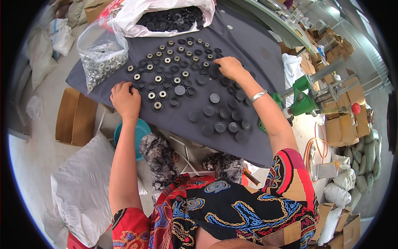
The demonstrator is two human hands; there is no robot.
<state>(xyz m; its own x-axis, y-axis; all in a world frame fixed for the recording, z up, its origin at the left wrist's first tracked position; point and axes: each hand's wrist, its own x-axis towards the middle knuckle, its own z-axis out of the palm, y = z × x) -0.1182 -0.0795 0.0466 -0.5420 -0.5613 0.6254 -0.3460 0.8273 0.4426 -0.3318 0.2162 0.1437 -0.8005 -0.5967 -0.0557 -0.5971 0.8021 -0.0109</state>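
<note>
The right hand (231,68) has its fingers bent and drawn together, tips just beside the right edge of the ring cluster; whether they pinch anything cannot be told. The left hand (125,99) curls over the left edge of the dark grey cloth-covered surface (166,124), and its own fingers hide whatever is under them.

Between the hands lie round black plastic rings (167,85), many open-centred, in loose slanting rows. Shiny silver metal bearings (158,79) with dark centre holes sit on a good number of them; how deeply they are seated is too small to make out. Nearer the body and rightward are dull black and dark grey discs (214,98), some partly covered by the right forearm.

Farther out, a clear plastic bag (85,41) holds more bearings, blurred together. A white sack (124,23) of black parts is cut off at the top.
</note>
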